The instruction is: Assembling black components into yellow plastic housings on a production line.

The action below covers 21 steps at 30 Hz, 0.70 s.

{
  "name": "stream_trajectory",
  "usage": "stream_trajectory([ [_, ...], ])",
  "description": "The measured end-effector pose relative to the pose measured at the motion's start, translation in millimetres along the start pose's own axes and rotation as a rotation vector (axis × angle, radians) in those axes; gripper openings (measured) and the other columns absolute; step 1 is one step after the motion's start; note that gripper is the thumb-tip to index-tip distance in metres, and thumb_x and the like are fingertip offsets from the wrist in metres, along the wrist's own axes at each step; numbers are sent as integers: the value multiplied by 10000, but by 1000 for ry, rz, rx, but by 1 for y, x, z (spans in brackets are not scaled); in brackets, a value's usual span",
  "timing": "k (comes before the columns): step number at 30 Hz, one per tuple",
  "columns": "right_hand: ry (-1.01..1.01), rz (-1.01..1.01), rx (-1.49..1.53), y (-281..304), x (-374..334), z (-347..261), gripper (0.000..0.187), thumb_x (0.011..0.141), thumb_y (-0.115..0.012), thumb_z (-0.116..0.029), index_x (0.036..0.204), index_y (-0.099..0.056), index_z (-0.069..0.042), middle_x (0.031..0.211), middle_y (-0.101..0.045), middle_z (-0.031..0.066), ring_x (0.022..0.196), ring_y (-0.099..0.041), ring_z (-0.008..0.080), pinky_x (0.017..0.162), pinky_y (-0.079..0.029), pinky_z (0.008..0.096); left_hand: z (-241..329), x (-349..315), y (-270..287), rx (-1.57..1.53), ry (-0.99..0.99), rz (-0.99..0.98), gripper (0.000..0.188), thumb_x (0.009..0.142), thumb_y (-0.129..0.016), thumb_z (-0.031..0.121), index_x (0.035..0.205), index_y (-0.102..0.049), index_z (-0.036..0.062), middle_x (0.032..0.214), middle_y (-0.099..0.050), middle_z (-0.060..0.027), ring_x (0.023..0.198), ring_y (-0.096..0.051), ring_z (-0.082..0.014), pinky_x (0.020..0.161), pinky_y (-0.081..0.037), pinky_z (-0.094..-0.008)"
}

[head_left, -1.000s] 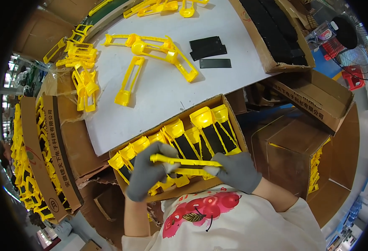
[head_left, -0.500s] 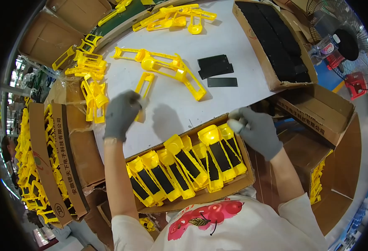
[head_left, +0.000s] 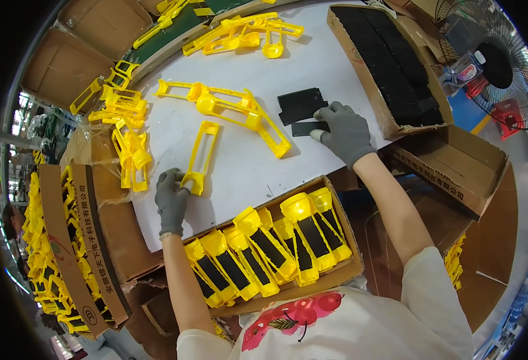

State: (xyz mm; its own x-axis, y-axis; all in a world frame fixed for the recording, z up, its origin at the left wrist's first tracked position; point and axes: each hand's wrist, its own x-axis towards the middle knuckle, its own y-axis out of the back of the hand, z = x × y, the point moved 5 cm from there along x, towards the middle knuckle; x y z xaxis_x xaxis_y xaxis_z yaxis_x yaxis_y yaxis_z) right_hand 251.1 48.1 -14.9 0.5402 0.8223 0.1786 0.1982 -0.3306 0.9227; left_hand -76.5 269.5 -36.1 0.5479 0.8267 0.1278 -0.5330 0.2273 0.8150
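My gloved left hand [head_left: 173, 201] pinches the near, wider end of a yellow plastic frame [head_left: 203, 150], whose long window stands unfilled. My gloved right hand [head_left: 343, 133] reaches over the table, thumb and fingers closed on the right end of a small black rectangular plate [head_left: 307, 128]. Just beyond lie more black plates [head_left: 302, 103], overlapping. Loose yellow frames [head_left: 234, 108] are spread in the middle of the white table [head_left: 246, 174]. Nearest my body stands a cardboard box [head_left: 355, 255] holding a row of yellow frames [head_left: 252, 249] fitted with black plates.
An open box of stacked black plates [head_left: 390, 66] sits at the far right. More yellow frames [head_left: 133, 159] pile along the left edge, beside a full carton [head_left: 84, 240]. A fan [head_left: 495, 66] and a plastic bottle [head_left: 463, 72] stand at the right.
My left hand has come nearer, drawing the yellow frame toward me. My right hand has moved from the box's corner up and forward onto the small black plate.
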Motion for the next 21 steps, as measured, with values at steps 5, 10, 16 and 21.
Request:
stream_trajectory([
  [5, -68, -150, -75, -5, -5, -2, 265, 758, -756, -280, 927, -648, -108, 938, -621, 85, 920, -603, 263, 785, -505, 373, 6, -27, 27, -612, 229, 90, 76, 903, -536, 27, 978, -524, 32, 1044, -663, -143, 883, -666, -205, 674, -518, -275],
  [10, -109, -264, -6, 0, -21, 1, 251, 791, -707, -215, 985, -625, -80, 928, -670, 120, 902, -645, 297, 798, -510, 377, 40, -65, 44, -863, 328, 44, 193, 925, -563, 114, 1092, -523, 25, 1025, -665, -174, 675, -644, -197, 540, -498, -230],
  [16, -42, -541, -252, 3, -1, -14, 285, 830, -635, -216, 1080, -600, -84, 980, -693, 137, 918, -664, 315, 814, -511, 384, 81, -101, 35, -1066, 361, -73, 318, 913, -571, 92, 1205, -553, -33, 1041, -650, -191, 692, -626, -168, 616, -523, -235],
  [21, 111, -257, -181, 3, -5, -5, 272, 867, -592, -314, 925, -667, -59, 923, -690, 132, 829, -651, 301, 789, -501, 396, 100, -123, 24, -1101, 425, -203, 353, 887, -622, 107, 1211, -589, -30, 1037, -672, -174, 775, -676, -181, 627, -546, -231],
])
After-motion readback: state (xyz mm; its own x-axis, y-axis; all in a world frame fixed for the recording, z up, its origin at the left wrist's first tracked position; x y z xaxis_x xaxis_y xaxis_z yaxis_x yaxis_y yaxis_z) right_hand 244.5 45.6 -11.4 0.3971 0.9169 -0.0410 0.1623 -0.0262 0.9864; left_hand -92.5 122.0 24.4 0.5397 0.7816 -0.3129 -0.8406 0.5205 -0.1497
